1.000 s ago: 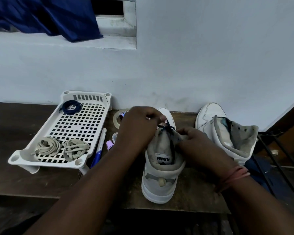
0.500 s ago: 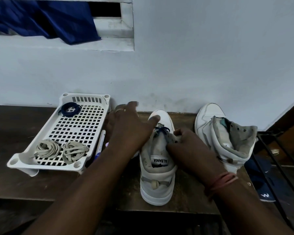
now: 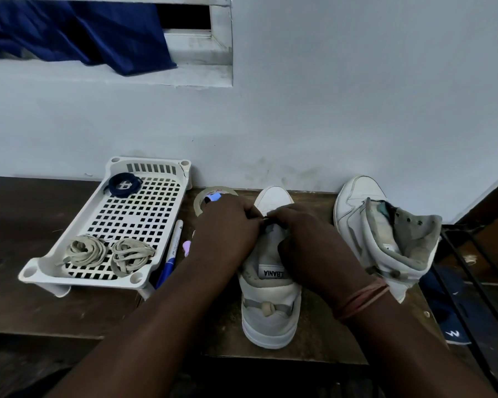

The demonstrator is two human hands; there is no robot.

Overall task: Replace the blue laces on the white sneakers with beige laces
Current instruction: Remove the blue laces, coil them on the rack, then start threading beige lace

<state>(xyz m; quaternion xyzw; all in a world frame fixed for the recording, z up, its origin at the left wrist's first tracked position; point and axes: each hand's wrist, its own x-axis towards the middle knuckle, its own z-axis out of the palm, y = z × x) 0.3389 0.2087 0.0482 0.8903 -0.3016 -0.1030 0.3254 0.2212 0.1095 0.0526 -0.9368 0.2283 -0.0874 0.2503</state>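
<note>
The white leather sneaker with its grey heel (image 3: 270, 305) stands at six o'clock. Above its tongue the left hand (image 3: 227, 225) and right hand (image 3: 305, 234) meet, fingers curled; the blue lace is hidden, so I cannot tell their grip. Laces are limp; pinch by the stiff tips. Two soft beige lace bundles (image 3: 110, 252) lie at nine o'clock in the white perforated plastic tray (image 3: 78, 239).

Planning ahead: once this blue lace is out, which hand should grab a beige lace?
Left hand, probably: the beige laces lie in the white tray on its side.

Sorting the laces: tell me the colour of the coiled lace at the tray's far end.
Dark blue lace, clearest in the head view.
</note>
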